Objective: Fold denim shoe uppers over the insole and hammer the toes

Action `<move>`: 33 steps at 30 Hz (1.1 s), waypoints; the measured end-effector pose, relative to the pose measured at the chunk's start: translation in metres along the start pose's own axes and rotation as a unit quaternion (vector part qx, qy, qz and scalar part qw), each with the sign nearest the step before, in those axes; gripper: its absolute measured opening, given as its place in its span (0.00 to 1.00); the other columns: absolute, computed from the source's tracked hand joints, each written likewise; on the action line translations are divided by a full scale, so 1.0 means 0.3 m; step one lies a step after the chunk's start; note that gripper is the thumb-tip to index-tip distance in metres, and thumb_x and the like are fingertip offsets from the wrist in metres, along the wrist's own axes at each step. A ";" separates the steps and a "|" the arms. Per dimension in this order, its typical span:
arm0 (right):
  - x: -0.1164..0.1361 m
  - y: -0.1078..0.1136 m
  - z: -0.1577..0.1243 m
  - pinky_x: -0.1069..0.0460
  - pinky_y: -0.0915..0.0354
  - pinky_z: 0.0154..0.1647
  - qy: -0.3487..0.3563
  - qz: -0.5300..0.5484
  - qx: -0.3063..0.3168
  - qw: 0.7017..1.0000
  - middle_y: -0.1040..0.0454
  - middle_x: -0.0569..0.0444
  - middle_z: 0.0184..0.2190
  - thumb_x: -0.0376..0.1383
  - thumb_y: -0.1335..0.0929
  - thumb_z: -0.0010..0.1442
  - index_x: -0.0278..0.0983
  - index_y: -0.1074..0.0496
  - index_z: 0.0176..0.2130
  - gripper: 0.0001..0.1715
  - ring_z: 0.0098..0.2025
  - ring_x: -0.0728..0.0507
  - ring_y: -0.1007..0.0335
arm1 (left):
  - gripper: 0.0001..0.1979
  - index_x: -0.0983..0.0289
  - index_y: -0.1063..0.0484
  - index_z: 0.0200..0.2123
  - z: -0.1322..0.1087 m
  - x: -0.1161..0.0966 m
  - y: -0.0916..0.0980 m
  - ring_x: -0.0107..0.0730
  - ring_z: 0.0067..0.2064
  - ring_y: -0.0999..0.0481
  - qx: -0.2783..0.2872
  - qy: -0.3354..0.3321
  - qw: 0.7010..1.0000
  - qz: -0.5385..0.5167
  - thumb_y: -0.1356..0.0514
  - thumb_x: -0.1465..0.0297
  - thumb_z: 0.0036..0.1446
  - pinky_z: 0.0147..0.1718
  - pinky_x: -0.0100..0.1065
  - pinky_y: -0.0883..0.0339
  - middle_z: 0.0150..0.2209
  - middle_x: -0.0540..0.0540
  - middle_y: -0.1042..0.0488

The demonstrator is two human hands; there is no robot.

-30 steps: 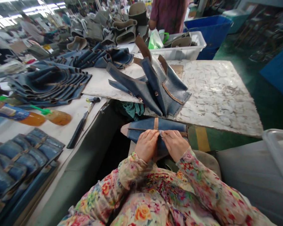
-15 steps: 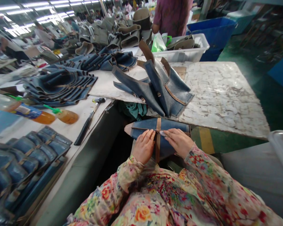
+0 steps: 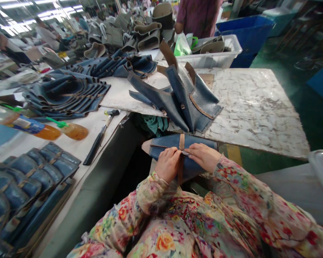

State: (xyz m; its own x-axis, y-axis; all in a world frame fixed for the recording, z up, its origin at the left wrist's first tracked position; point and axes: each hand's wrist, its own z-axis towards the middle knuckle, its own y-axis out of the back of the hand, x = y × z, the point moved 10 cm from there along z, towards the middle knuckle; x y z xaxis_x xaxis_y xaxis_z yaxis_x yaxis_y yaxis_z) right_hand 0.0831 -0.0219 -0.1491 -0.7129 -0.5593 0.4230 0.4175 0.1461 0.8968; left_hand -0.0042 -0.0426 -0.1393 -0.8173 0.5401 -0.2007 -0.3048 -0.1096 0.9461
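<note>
L hand (image 3: 167, 165) and R hand (image 3: 204, 157) are both on a blue denim piece (image 3: 164, 141) w/ a tan strap (image 3: 181, 141) across it, held just below the board edge, past the floral sleeves (image 3: 244, 193). Fingers (image 3: 174, 153) of both hands are curled, grasping the denim at the strap, tips nearly meeting; a small silvery bit shows btwn them, too small to tell what.

Just ahead, a teal cloth (image 3: 153, 125) is bunched under a scuffed white board (image 3: 258, 111), which carries a loose pile of denim pieces (image 3: 183, 100). To the left, on a pale bench (image 3: 91, 132): a hammer (image 3: 99, 138), two plastic bottles of orange-ish liquid w/ green-handled brushes (image 3: 75, 131), and stacked denim pieces (image 3: 24, 182) (image 3: 64, 96).

Farther on, a white plastic crate (image 3: 212, 61) holds tan curved pieces (image 3: 211, 47), w/ a green plastic bag (image 3: 181, 44) at its near corner. A blue bin (image 3: 247, 30) sits behind it. A co-worker in a patterned maroon shirt (image 3: 199, 14) stands beyond, by piles of grey-tan pieces (image 3: 148, 32).
</note>
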 end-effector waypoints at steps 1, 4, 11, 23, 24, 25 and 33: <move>0.007 0.001 -0.004 0.48 0.37 0.44 0.003 -0.004 -0.001 1.000 0.29 0.50 0.39 0.36 0.42 0.61 0.40 0.29 0.47 0.19 0.39 0.45 0.35 | 0.13 0.63 0.34 0.48 -0.004 -0.005 -0.004 0.34 0.46 0.34 0.003 -0.011 1.000 0.007 0.51 0.71 0.61 0.42 0.36 0.37 0.45 0.56 0.33; 0.025 0.005 -0.020 0.47 0.37 0.44 0.004 -0.001 -0.002 1.000 0.30 0.49 0.41 0.36 0.43 0.62 0.39 0.30 0.49 0.19 0.40 0.44 0.36 | 0.14 0.65 0.36 0.49 -0.018 -0.015 -0.018 0.35 0.47 0.35 0.017 -0.034 0.999 0.022 0.49 0.72 0.60 0.44 0.36 0.38 0.47 0.57 0.33; 0.035 0.014 -0.031 0.47 0.36 0.43 -0.030 -0.019 -0.043 0.998 0.31 0.48 0.40 0.36 0.44 0.63 0.37 0.31 0.48 0.20 0.40 0.44 0.37 | 0.14 0.66 0.36 0.49 -0.012 -0.025 -0.027 0.34 0.49 0.34 0.034 -0.041 0.998 0.030 0.51 0.73 0.60 0.45 0.35 0.39 0.51 0.58 0.33; 0.022 0.003 0.020 0.48 0.35 0.43 -0.070 -0.118 -0.009 0.990 0.32 0.47 0.44 0.32 0.43 0.62 0.34 0.32 0.50 0.19 0.42 0.43 0.38 | 0.13 0.64 0.34 0.47 0.024 -0.013 -0.019 0.33 0.48 0.34 0.045 -0.026 0.998 0.018 0.51 0.70 0.60 0.43 0.35 0.38 0.52 0.56 0.33; 0.018 0.003 0.021 0.48 0.35 0.44 -0.065 -0.118 -0.009 0.991 0.31 0.47 0.44 0.31 0.43 0.62 0.34 0.32 0.50 0.19 0.42 0.42 0.39 | 0.13 0.64 0.34 0.47 0.021 -0.012 -0.016 0.33 0.49 0.34 0.042 -0.026 0.999 0.020 0.51 0.69 0.60 0.43 0.36 0.38 0.52 0.56 0.32; 0.015 0.005 0.019 0.48 0.35 0.45 -0.055 -0.111 -0.014 0.992 0.31 0.48 0.44 0.31 0.43 0.62 0.34 0.32 0.49 0.19 0.43 0.43 0.39 | 0.14 0.63 0.35 0.48 0.017 -0.009 -0.011 0.33 0.49 0.34 0.037 -0.025 0.999 0.022 0.50 0.69 0.61 0.43 0.36 0.38 0.52 0.55 0.32; 0.036 0.059 0.010 0.49 0.37 0.49 0.009 -0.066 -0.070 0.995 0.30 0.51 0.47 0.33 0.42 0.62 0.36 0.30 0.48 0.18 0.46 0.44 0.38 | 0.16 0.62 0.35 0.51 -0.024 0.050 0.041 0.34 0.49 0.34 -0.008 -0.002 0.998 0.055 0.52 0.69 0.61 0.42 0.37 0.38 0.52 0.54 0.31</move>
State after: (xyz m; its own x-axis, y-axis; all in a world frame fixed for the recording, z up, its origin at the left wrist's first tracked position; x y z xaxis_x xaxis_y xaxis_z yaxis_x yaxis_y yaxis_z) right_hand 0.0811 -0.0230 -0.1283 -0.7568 -0.5809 0.2997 0.3966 -0.0436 0.9170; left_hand -0.0237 -0.0418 -0.1323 -0.8446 0.5271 -0.0944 -0.2206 -0.1819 0.9583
